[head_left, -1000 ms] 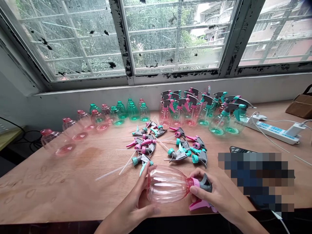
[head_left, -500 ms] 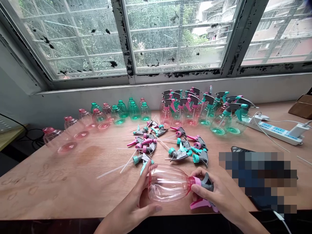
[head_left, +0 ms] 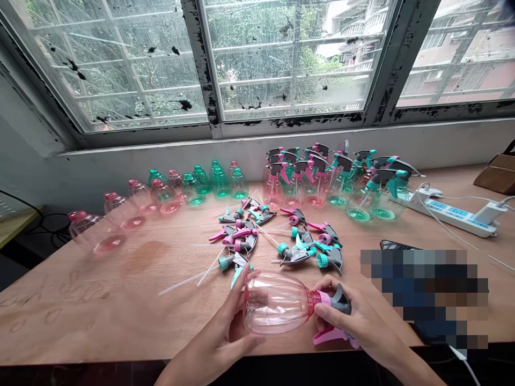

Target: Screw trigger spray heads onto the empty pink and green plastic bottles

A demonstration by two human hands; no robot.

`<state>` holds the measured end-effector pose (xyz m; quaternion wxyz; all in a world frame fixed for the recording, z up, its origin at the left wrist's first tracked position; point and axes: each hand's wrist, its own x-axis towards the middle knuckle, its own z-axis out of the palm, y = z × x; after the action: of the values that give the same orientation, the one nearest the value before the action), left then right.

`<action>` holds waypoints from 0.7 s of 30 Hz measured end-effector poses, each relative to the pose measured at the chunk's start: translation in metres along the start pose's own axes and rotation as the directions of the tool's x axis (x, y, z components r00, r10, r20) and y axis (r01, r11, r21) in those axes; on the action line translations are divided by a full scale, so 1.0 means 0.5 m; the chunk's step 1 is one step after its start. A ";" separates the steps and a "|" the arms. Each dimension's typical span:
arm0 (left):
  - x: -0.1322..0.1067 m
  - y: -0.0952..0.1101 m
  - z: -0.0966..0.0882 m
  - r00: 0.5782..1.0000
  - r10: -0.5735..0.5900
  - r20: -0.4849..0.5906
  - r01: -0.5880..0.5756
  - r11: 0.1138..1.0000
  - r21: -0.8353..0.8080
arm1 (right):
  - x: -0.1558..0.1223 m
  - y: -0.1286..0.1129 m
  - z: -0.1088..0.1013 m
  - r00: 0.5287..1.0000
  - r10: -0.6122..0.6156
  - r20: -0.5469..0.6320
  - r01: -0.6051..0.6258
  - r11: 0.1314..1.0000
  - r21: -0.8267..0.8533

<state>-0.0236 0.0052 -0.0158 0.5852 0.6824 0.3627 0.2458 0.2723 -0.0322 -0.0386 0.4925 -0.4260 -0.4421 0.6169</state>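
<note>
A clear pink bottle [head_left: 277, 303] lies on its side between my hands, its base to the left and its neck to the right. My left hand [head_left: 227, 324] cups the base, fingers behind and thumb in front. At the neck, my right hand [head_left: 341, 311] pinches the pink collar of a grey and pink trigger spray head [head_left: 332, 335], whose lever points down towards the table edge. The collar sits against the bottle's threaded neck; how tightly I cannot tell. Just beyond lie several loose trigger spray heads [head_left: 298, 252] in pink, teal and grey, with thin clear tubes.
Open pink and green bottles [head_left: 196, 192] stand at the back left. Several bottles with spray heads fitted [head_left: 295, 187] stand at the back right. A white power strip [head_left: 454, 214], a blurred-out phone [head_left: 402, 245] and a brown box [head_left: 499, 172] are on the right side of the wooden table [head_left: 100, 305].
Almost nothing differs. The view has shifted slightly, and my left fingers have settled a little more around the bottle's base.
</note>
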 end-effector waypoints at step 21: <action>0.000 0.000 0.000 1.000 0.000 0.004 0.000 1.000 -0.011 | 0.002 -0.002 0.002 0.999 -0.020 -0.030 0.017 0.996 -0.087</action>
<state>-0.0237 0.0053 -0.0160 0.5898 0.6796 0.3601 0.2462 0.2715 -0.0312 -0.0375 0.4860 -0.4522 -0.4647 0.5860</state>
